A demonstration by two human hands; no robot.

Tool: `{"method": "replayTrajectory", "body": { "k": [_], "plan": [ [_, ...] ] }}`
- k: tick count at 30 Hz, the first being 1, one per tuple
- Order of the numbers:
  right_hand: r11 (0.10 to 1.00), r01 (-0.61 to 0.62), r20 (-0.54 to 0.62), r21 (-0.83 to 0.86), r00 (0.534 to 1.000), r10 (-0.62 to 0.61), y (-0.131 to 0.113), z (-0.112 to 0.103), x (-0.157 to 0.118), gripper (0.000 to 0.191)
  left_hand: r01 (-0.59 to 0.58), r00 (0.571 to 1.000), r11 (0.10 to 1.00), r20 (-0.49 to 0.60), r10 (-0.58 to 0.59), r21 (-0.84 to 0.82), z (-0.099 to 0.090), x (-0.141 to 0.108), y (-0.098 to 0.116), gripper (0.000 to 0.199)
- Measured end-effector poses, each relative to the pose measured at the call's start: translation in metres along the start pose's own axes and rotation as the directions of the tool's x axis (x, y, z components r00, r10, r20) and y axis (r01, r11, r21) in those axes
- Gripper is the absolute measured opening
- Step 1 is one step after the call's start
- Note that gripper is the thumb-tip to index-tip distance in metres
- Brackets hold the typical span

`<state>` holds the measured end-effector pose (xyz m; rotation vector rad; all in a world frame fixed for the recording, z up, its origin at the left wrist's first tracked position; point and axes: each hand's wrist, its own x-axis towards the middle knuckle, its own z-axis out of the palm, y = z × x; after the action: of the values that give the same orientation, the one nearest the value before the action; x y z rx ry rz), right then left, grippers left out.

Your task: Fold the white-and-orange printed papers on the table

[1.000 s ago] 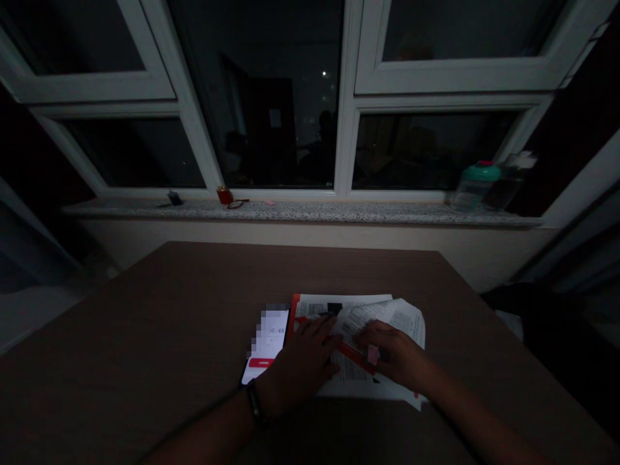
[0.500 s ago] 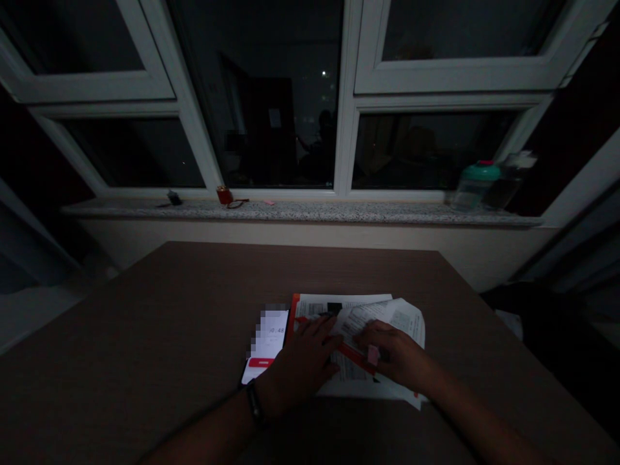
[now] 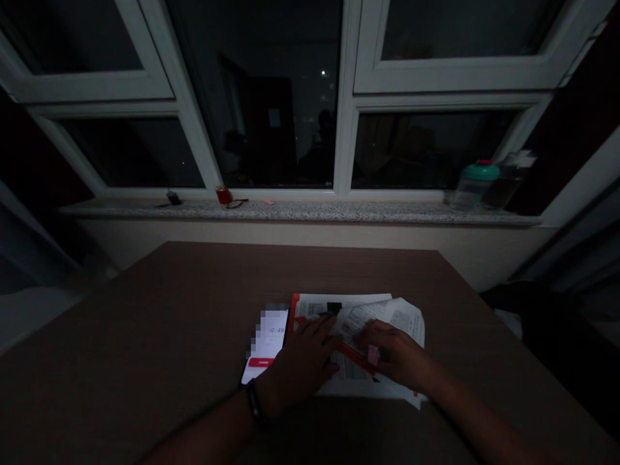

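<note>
Printed sheets with red edging point(image 3: 358, 299) lie on the dark table, and the upper page point(image 3: 404, 316) is folded over diagonally. My left hand point(image 3: 310, 352) rests on the sheets with its fingers spread, a black band around the wrist. On the folded page, my right hand point(image 3: 392, 352) has curled fingers around a small pink piece point(image 3: 372, 354). A lit phone point(image 3: 271, 336) with a red button on its screen lies just left of the sheets, partly behind my left hand.
The brown table point(image 3: 217, 278) reaches toward a granite windowsill point(image 3: 300, 210). On the sill stand a small red jar point(image 3: 223, 196), a dark little bottle point(image 3: 173, 197) and a teal-topped bottle point(image 3: 477, 184) beside another clear bottle point(image 3: 511, 181).
The number on the phone screen has changed from 48 to 49. Both hands and the folded page look the same.
</note>
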<state>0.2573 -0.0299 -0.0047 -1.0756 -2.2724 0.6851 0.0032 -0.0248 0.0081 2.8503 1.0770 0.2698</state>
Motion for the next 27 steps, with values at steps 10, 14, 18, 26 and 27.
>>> {"method": "replayTrajectory", "body": {
  "k": [10,14,18,26,27],
  "plan": [
    [1.000,0.001,0.004,-0.013,1.000,-0.001,-0.0001,-0.0007,-0.0009,0.036,0.009,1.000,1.000,0.003,-0.009,-0.017,-0.0008,0.0006,0.0000,0.046],
    [1.000,0.007,0.009,-0.012,1.000,-0.007,0.0020,0.0003,-0.0016,0.032,0.007,1.000,1.000,-0.004,-0.007,-0.017,-0.0016,0.0004,0.0001,0.044],
    [1.000,-0.008,0.016,-0.015,1.000,0.008,0.0004,-0.0005,-0.0015,0.032,0.002,1.000,1.000,0.003,-0.002,0.003,-0.0011,0.0002,0.0000,0.043],
    [0.999,-0.012,0.026,-0.033,1.000,0.013,-0.0020,-0.0020,-0.0011,0.035,0.014,0.999,1.000,0.039,-0.014,-0.003,-0.0047,0.0011,0.0021,0.048],
    [0.999,-0.012,0.029,-0.038,0.999,0.013,-0.0022,-0.0021,-0.0010,0.035,0.012,0.999,1.000,0.039,-0.012,-0.003,-0.0042,0.0010,0.0017,0.047]
  ]
}}
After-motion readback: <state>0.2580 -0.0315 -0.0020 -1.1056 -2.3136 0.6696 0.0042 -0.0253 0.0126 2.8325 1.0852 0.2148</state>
